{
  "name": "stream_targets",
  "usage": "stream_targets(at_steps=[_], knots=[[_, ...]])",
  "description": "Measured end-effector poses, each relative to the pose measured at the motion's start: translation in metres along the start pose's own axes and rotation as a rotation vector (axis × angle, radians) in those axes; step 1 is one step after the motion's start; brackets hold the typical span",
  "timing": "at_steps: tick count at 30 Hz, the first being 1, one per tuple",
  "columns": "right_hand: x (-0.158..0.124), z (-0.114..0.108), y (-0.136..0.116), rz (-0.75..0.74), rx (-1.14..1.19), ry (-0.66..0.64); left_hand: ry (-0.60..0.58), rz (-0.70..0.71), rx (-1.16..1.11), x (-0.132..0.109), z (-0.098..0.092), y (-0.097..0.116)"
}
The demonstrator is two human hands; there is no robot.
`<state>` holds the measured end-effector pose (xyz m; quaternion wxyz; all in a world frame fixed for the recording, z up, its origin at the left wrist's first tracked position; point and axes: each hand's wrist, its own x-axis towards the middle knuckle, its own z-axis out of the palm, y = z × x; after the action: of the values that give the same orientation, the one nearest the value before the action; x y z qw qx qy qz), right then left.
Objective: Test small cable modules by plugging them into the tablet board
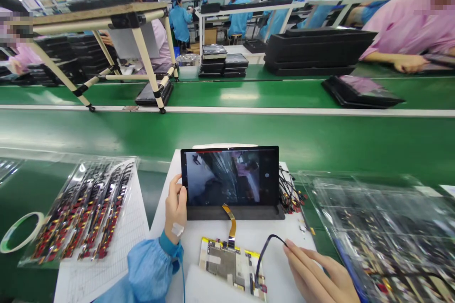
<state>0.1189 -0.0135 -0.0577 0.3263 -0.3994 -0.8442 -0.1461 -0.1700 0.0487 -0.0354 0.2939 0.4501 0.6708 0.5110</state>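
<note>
My left hand (176, 208) grips the left edge of a tablet (229, 177), which stands lit in a black holder (234, 213). An orange flex ribbon cable (230, 218) runs from the tablet down to a bare circuit board (227, 262) lying on a white work mat (284, 265). My right hand (316, 274) pinches the end of a thin black cable (266, 248) that loops down to the board's lower right. A white sheet (209, 289) covers the board's lower corner.
Clear bags hold flex cables (81, 210) at left and circuit parts (380, 241) at right. Loose wires (289, 189) lie beside the tablet. A tape roll (21, 232) sits at far left. Beyond a green conveyor belt (227, 137), a co-worker (408, 28) sits near stacked black trays (316, 49).
</note>
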Motion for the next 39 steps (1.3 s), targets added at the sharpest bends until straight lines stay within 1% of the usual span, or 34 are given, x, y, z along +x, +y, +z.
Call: stream_targets(at_steps=[7, 13, 15, 19, 23, 25, 27, 33, 39], knots=[[0.001, -0.001, -0.004, 0.081, 0.018, 0.02, -0.009, 0.003, -0.004, -0.001, 0.001, -0.001], [0.004, -0.002, -0.003, 0.04, 0.003, 0.002, -0.013, 0.001, -0.001, 0.0, 0.0, -0.003], [0.001, -0.001, -0.001, 0.043, -0.002, 0.003, -0.013, 0.004, 0.001, 0.0, 0.0, -0.005], [-0.006, 0.002, 0.002, 0.0, -0.032, 0.017, -0.026, 0.008, -0.001, -0.001, 0.0, -0.01], [-0.006, 0.002, -0.003, 0.053, -0.01, 0.036, -0.041, 0.002, -0.002, -0.001, -0.001, -0.013], [-0.001, 0.0, -0.008, 0.063, -0.01, 0.065, -0.036, -0.002, -0.003, -0.001, -0.002, -0.012], [0.006, -0.004, -0.012, 0.039, -0.027, 0.07, -0.018, -0.006, -0.002, -0.001, -0.004, -0.009], [0.022, -0.014, -0.017, 0.035, -0.04, 0.04, 0.012, -0.024, -0.013, 0.0, -0.004, 0.005], [0.026, -0.019, -0.017, 0.031, -0.041, -0.014, 0.02, -0.015, -0.016, 0.0, -0.003, 0.008]])
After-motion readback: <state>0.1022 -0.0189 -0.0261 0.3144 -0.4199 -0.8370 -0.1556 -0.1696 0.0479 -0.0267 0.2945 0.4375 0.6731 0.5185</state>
